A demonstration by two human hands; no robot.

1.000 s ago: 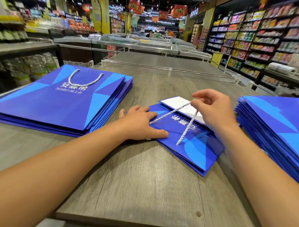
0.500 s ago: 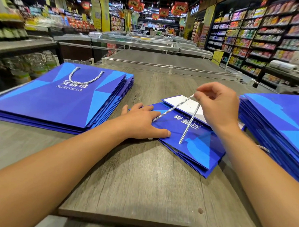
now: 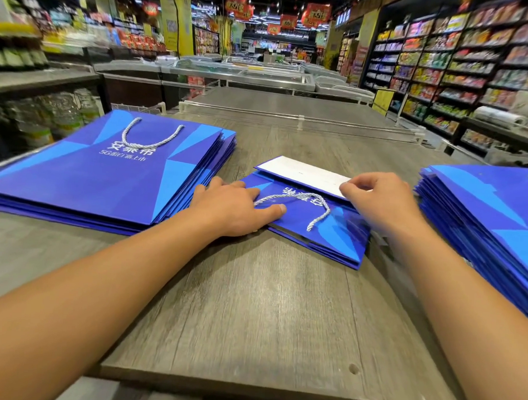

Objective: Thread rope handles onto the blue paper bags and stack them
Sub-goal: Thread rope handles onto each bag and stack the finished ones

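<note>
— Hands at work: where is each one sitting?
— Left hand [image 3: 236, 209] is lying flat, fingers straight, pressing the bag [image 3: 331, 233] onto the tabletop [image 3: 251, 314]; right hand [image 3: 380, 202] is pinching the bag's white flap [image 3: 303, 174].
— And the rope [image 3: 298, 206]?
— It is looping loose across the bag, between both hands. Finished stack [image 3: 106, 174] is lying left, another pile [image 3: 491, 228] right.

- Bright, even overhead store lighting; soft shadows under the arms on the tabletop [image 3: 252, 305].
- Wide-angle bending at the frame edges.
- Motion blur smears the upper-left shelves [image 3: 27, 47].
</note>
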